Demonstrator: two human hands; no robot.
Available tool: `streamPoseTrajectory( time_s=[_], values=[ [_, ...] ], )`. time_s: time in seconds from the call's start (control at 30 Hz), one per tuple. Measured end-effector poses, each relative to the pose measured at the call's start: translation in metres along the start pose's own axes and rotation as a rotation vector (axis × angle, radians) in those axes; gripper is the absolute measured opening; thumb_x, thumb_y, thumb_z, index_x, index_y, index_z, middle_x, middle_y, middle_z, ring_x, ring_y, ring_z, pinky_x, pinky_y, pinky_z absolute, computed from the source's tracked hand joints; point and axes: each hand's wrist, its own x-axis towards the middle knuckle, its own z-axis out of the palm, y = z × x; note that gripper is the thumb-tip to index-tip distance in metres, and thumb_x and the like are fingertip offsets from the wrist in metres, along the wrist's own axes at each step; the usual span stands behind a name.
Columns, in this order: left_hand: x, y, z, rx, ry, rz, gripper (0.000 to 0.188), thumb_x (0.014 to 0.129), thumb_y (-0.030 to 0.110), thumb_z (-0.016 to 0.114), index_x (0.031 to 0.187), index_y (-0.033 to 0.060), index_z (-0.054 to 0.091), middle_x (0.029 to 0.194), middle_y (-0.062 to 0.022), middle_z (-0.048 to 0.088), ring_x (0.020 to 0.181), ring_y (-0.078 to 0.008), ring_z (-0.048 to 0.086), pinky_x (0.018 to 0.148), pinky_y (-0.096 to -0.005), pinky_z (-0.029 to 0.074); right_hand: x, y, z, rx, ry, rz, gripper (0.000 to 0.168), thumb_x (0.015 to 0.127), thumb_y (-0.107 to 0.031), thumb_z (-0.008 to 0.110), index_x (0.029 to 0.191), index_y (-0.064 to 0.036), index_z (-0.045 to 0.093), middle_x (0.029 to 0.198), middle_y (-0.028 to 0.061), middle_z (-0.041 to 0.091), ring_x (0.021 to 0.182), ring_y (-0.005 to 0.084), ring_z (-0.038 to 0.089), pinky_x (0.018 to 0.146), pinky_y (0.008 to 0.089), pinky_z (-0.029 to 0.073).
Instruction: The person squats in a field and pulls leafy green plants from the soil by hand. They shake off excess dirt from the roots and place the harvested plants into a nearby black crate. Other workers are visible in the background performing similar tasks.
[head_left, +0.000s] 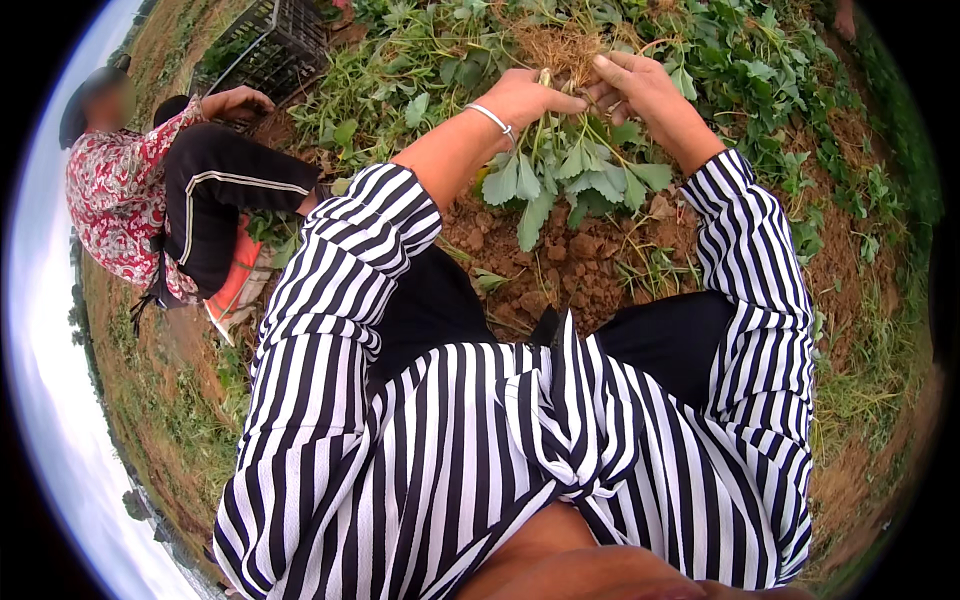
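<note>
A bundle of strawberry-like seedlings hangs leaves-down between my hands, its brown fibrous roots pointing away from me. My left hand, with a silver bangle at the wrist, grips the bundle around its stems. At the right side of the same stems, my right hand has its thumb and fingers closed in on the plants near the roots. Some fingertips are hidden among the stems. Below the leaves lies loose, clumpy brown soil.
Heaped green plants spread ahead and to the right. A black plastic crate stands at the far left. Beside it a person sits low on an orange and white sack. Part of another person's limb shows at the upper right.
</note>
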Motion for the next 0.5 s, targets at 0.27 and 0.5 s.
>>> streamPoseTrajectory(
  time_s=[0.27,0.5],
  values=[
    [0.007,0.007,-0.003,0.021,0.077,-0.025,0.034,0.069,0.010,0.070,0.098,-0.0017,0.056,0.087,-0.0059,0.059,0.078,-0.0130,0.054,0.068,-0.0278,0.045,0.011,0.010,-0.011,-0.308,-0.106,-0.130,0.011,0.074,-0.013,0.058,0.078,-0.003,0.056,0.063,0.0026,0.057,0.057,0.0103,0.053,0.048,0.0245,0.040],
    [0.019,-0.009,-0.004,-0.090,0.159,-0.054,0.032,0.062,0.010,0.075,0.087,-0.0007,0.058,0.082,-0.0042,0.059,0.073,-0.0127,0.053,0.070,-0.0264,0.041,0.016,0.020,0.003,-0.911,0.176,-0.428,0.014,0.070,-0.016,0.054,0.078,-0.005,0.057,0.069,0.0137,0.058,0.066,0.0307,0.056,0.061,0.0360,0.045]
  ],
)
